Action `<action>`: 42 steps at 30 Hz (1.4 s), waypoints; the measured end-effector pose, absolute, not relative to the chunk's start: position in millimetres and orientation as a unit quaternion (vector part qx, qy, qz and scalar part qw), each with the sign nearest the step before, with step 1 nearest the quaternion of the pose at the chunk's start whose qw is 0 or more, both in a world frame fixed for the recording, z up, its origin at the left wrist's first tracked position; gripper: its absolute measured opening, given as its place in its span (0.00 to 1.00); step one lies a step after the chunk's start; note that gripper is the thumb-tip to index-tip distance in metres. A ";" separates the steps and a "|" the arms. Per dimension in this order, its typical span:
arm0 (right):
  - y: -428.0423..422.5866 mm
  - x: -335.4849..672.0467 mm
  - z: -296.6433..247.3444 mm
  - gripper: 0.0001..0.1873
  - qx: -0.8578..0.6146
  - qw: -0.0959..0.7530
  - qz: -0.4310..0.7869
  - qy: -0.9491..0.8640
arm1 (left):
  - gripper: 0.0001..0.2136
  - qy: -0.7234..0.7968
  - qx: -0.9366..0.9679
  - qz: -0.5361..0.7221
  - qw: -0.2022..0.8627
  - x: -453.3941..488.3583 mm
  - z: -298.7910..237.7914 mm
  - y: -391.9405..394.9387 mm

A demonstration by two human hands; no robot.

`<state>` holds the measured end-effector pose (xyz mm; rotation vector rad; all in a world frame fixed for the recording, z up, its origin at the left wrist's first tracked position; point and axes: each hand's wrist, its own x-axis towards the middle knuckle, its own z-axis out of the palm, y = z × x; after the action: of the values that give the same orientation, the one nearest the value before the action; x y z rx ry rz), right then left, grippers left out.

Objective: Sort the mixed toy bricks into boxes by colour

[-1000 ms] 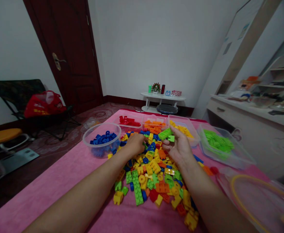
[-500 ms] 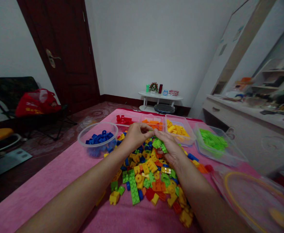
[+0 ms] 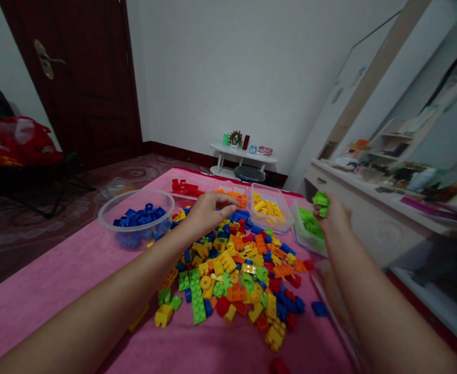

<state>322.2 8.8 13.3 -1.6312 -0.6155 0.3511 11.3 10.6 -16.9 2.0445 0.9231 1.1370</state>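
Note:
A heap of mixed coloured plastic bricks (image 3: 236,270) lies on a pink cloth (image 3: 56,291). My right hand (image 3: 331,215) is closed on green bricks (image 3: 321,202) and hovers over the clear tray of green bricks (image 3: 308,226) at the right. My left hand (image 3: 205,210) hangs above the far edge of the heap, fingers loosely curled and pointing right, with nothing visible in it. Behind it stand a round clear bowl of blue bricks (image 3: 134,221), a tray of red bricks (image 3: 183,187), a tray of orange bricks (image 3: 236,196) and a tray of yellow bricks (image 3: 269,210).
A white dresser (image 3: 372,218) with clutter on top runs along the right. A small white table (image 3: 242,156) stands by the far wall. A dark door (image 3: 76,78) and a chair with a red bag (image 3: 13,143) are at the left.
My right hand has carried the green bricks from the heap's middle out to the right, over the green tray. My left hand has stayed near the heap's far edge. The view has swung right.

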 end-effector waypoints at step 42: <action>-90.2 154.9 -4.6 0.12 -0.567 -0.159 -0.006 -0.808 | 0.14 0.291 0.950 -0.084 0.078 23.9 -5.0 -51.4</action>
<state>154.9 -90.2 -4.6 -1.9874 -2.8325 -0.0195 23.9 -51.4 -5.0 2.8452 0.8711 -0.2511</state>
